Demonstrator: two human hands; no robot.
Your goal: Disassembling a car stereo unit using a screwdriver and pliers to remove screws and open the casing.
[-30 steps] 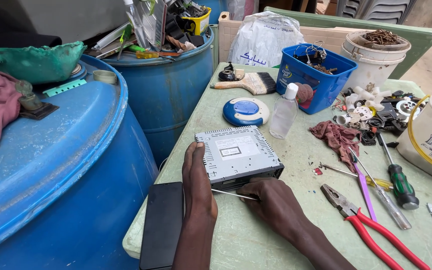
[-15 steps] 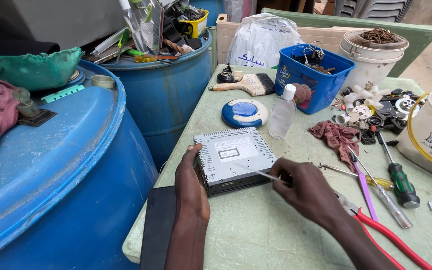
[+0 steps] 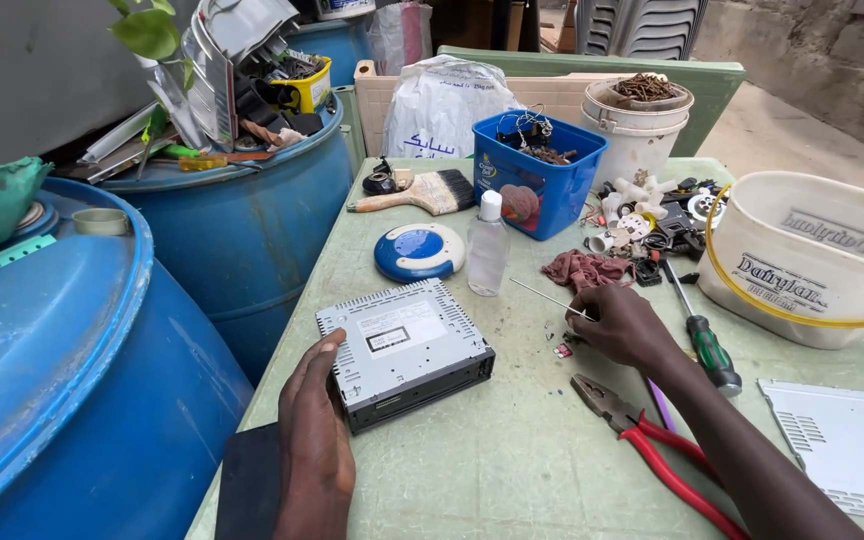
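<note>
Two hands: left grip (image 3: 314, 440) flat, released, on grey stereo unit (image 3: 404, 350) w/ white label; right grip (image 3: 620, 325) pinching thin rod (image 3: 547, 298).

An outdoor repair workshop: pliers (image 3: 652, 445), screwdriver (image 3: 702, 335), parts tubs and blue drums (image 3: 242, 230) crowd a green table (image 3: 512, 470).

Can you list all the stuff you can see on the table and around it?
Metal box unit: 1, silver-grey, table front.
Thin rod: 1, metal, in right hand.
Pliers: 1, red handles, by right arm.
Screwdriver: 1, green handle, right of hand.
Clear bottle: 1, white cap, table middle.
Round disc: 1, blue-white, beside bottle.
Paintbrush: 1, wooden, table back.
Blue tub: 1, table back.
White buckets: 2, right and back.
Blue barrels: 2, left.
Left hand: on the unit's edge.
Right hand: grip on rod.
</note>
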